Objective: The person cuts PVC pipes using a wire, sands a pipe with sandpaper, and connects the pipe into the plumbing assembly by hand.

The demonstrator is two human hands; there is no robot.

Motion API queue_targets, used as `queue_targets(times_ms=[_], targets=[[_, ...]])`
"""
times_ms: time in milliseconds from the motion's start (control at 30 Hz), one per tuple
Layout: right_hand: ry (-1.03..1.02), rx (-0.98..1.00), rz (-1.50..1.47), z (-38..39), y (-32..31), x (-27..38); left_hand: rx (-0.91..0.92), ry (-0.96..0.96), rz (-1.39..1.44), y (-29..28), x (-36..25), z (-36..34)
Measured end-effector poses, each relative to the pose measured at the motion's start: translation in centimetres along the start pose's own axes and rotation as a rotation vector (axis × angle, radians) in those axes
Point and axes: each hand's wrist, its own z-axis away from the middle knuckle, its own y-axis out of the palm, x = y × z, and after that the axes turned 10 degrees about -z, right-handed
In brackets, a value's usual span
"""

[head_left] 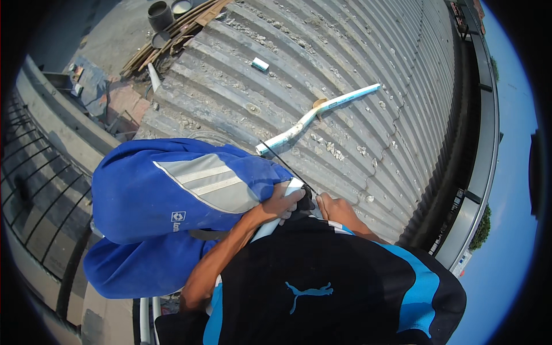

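My left hand (277, 204) is closed around a white plastic pipe (264, 229), its cut end near my blue-trousered knee. My right hand (332, 211) is closed at the near end of a long, thin dark tool (286, 165), like a saw blade, which runs forward past the pipe end. Whether the blade touches the pipe I cannot tell. Something black, partly hidden, sits by my fingers (306, 201). Ahead, on the grey corrugated sheet (402, 34), lie a bent white pipe (353, 94) and a short pipe offcut (260, 64).
Buckets (160, 17) and wooden strips (144, 56) are at the upper left. A concrete ledge (86, 126) and black bars (34, 172) run along the left. Rubble and cracks mark the sheet; a dark gutter (474, 161) with a metal edge borders the right, with sky beyond.
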Motion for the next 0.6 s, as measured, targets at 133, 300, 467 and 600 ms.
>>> queue_targets(times_ms=[133, 300, 467, 600], targets=[[0.116, -0.075, 0.067, 1.3, -0.1, -4.9, -0.04, 0.043, -0.007, 0.1, 0.5, 0.6], [0.087, -0.179, 0.01, -1.8, 5.7, -10.5, -0.043, -0.021, 0.06, 1.1, -0.8, 0.5], [0.153, -0.12, 0.026, -3.9, 9.2, -12.9, -0.131, 0.227, -0.234, 1.6, -1.5, 1.7], [-0.01, -0.321, 0.128, -7.8, 6.2, -10.7, -0.244, 0.408, -0.447, 2.6, -3.7, 5.4]])
